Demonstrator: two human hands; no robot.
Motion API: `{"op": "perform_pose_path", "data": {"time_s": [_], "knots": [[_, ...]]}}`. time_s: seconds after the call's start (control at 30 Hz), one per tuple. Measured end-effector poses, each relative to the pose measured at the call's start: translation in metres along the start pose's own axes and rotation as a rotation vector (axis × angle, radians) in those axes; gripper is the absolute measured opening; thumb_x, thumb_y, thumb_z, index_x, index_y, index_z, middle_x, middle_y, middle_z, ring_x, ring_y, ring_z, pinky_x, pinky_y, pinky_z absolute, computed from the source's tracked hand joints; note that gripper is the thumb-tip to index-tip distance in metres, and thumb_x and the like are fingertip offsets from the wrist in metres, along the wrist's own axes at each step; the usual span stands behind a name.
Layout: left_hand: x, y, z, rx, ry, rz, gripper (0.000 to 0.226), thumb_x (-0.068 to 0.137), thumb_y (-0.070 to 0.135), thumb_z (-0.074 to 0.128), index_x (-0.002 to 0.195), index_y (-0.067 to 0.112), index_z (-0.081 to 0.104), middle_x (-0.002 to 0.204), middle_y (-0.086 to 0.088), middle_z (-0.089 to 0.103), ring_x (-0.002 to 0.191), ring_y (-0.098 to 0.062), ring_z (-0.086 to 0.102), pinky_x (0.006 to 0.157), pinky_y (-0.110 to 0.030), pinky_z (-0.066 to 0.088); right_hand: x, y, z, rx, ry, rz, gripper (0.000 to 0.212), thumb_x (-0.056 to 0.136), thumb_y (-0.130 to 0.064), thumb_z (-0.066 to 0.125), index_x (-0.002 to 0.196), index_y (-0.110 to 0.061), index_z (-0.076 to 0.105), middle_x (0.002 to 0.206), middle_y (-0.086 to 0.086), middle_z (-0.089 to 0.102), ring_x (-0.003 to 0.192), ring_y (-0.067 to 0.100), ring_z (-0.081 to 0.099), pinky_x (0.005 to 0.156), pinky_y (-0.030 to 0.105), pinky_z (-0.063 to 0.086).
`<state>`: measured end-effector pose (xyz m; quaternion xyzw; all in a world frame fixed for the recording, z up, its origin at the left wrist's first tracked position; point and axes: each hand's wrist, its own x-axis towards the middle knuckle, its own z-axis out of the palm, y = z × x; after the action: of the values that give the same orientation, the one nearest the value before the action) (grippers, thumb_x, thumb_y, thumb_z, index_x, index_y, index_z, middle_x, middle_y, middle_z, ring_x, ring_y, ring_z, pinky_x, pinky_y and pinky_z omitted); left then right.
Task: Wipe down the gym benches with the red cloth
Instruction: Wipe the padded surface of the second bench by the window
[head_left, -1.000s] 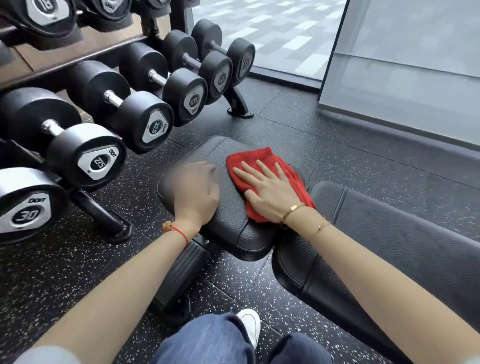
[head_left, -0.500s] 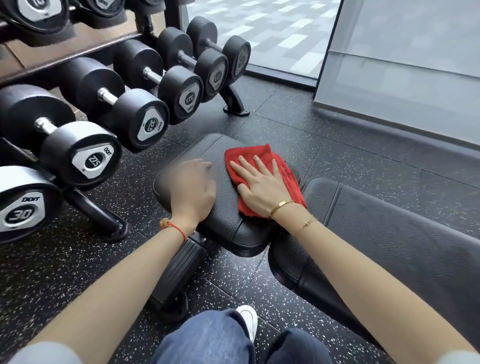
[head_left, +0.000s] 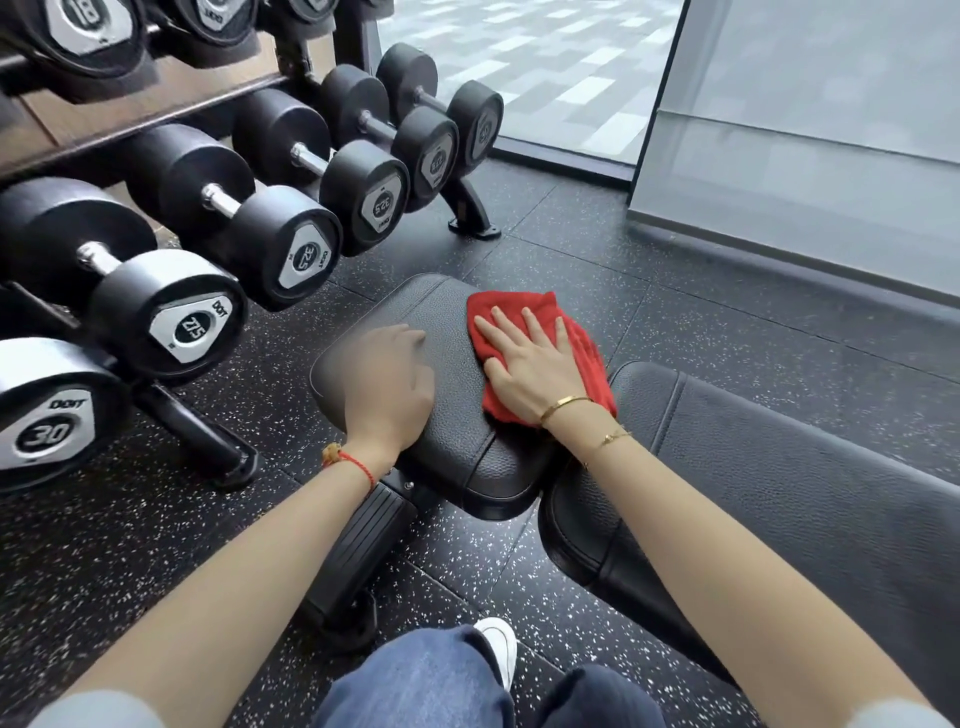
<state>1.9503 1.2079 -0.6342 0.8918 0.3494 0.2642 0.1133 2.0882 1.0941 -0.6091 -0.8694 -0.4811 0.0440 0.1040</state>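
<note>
Red cloth (head_left: 540, 332) flat under right hand (head_left: 530, 364), black bench (head_left: 441, 322)

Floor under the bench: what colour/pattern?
Black floor with small white speckles, laid in tiles with visible seams; head view, the only one.

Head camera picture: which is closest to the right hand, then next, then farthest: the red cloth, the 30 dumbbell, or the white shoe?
From the right hand:
1. Red cloth, directly under the flat palm, on the seat pad.
2. White shoe, below, on the floor by the knees.
3. 30 dumbbell, far left on the rack.
</note>
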Motion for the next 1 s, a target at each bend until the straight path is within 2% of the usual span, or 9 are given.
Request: {"op": "perform_pose_path", "data": {"time_s": [0.13, 0.2, 0.37, 0.53, 0.67, 0.8, 0.9, 1.0], "knots": [[0.0, 0.0, -0.004, -0.007, -0.038, 0.006, 0.05, 0.084, 0.028, 0.037, 0.128, 0.017, 0.061, 0.14, 0.0, 0.055, 0.134, -0.02, 0.043, 0.116, -0.045, 0.025, -0.044, -0.007, 0.004, 0.0, 0.006, -0.199, 0.06, 0.096, -0.037, 0.036, 0.153, -0.041, 0.015, 0.162, -0.016, 0.011, 0.151, 0.019, 0.003, 0.12, 0.05, -0.006], [-0.001, 0.001, -0.007, -0.045, -0.042, 0.003, 0.05, 0.086, 0.025, 0.036, 0.129, 0.015, 0.06, 0.142, -0.002, 0.054, 0.136, -0.02, 0.042, 0.118, -0.045, 0.023, -0.057, -0.002, 0.003, 0.021, -0.021, -0.242, 0.061, 0.096, -0.037, 0.037, 0.152, -0.043, 0.014, 0.161, -0.018, 0.01, 0.151, 0.016, 0.002, 0.121, 0.047, -0.007], [-0.008, -0.012, -0.019, -0.079, -0.003, 0.002, 0.047, 0.088, 0.022, 0.039, 0.132, 0.015, 0.057, 0.139, -0.001, 0.056, 0.133, -0.02, 0.044, 0.115, -0.044, 0.028, -0.022, 0.005, 0.0, 0.037, -0.029, -0.152, 0.058, 0.097, -0.038, 0.035, 0.152, -0.043, 0.017, 0.161, -0.019, 0.011, 0.151, 0.015, 0.002, 0.121, 0.046, -0.007], [-0.015, -0.036, -0.033, -0.07, 0.006, -0.048, 0.04, 0.093, 0.014, 0.047, 0.133, 0.016, 0.055, 0.136, -0.001, 0.057, 0.129, -0.02, 0.046, 0.111, -0.042, 0.032, 0.053, -0.037, 0.006, 0.035, -0.069, -0.079, 0.056, 0.098, -0.039, 0.029, 0.153, -0.038, 0.017, 0.163, -0.013, 0.01, 0.151, 0.023, 0.002, 0.12, 0.052, -0.007], [-0.017, -0.044, -0.041, -0.069, 0.014, -0.106, 0.04, 0.094, 0.011, 0.048, 0.133, 0.013, 0.054, 0.138, -0.004, 0.056, 0.129, -0.022, 0.046, 0.109, -0.04, 0.034, 0.052, -0.086, 0.018, 0.011, -0.09, -0.245, 0.057, 0.099, -0.039, 0.029, 0.153, -0.038, 0.015, 0.163, -0.013, 0.009, 0.151, 0.023, 0.001, 0.119, 0.054, -0.006], [-0.016, -0.049, -0.041, -0.063, 0.022, -0.113, 0.039, 0.094, 0.009, 0.047, 0.132, 0.012, 0.055, 0.136, -0.005, 0.057, 0.129, -0.024, 0.047, 0.109, -0.04, 0.036, 0.009, -0.08, 0.022, 0.022, -0.065, -0.369, 0.061, 0.096, -0.039, 0.034, 0.153, -0.041, 0.013, 0.162, -0.015, 0.012, 0.151, 0.02, 0.004, 0.12, 0.051, -0.006], [-0.013, -0.049, -0.035, -0.05, 0.009, -0.096, 0.037, 0.093, 0.009, 0.049, 0.129, 0.01, 0.057, 0.133, -0.008, 0.059, 0.126, -0.028, 0.047, 0.11, -0.041, 0.037, -0.008, -0.047, 0.02, 0.002, -0.035, -0.328, 0.062, 0.094, -0.041, 0.036, 0.152, -0.043, 0.014, 0.161, -0.018, 0.012, 0.151, 0.017, 0.005, 0.121, 0.048, -0.005], [-0.013, -0.048, -0.029, 0.0, 0.009, -0.087, 0.033, 0.092, 0.012, 0.053, 0.124, 0.009, 0.062, 0.131, -0.008, 0.058, 0.124, -0.03, 0.047, 0.107, -0.042, 0.039, 0.02, -0.023, 0.01, -0.016, -0.053, -0.182, 0.06, 0.096, -0.042, 0.034, 0.152, -0.042, 0.014, 0.162, -0.017, 0.009, 0.151, 0.018, 0.004, 0.121, 0.048, -0.004]]}}
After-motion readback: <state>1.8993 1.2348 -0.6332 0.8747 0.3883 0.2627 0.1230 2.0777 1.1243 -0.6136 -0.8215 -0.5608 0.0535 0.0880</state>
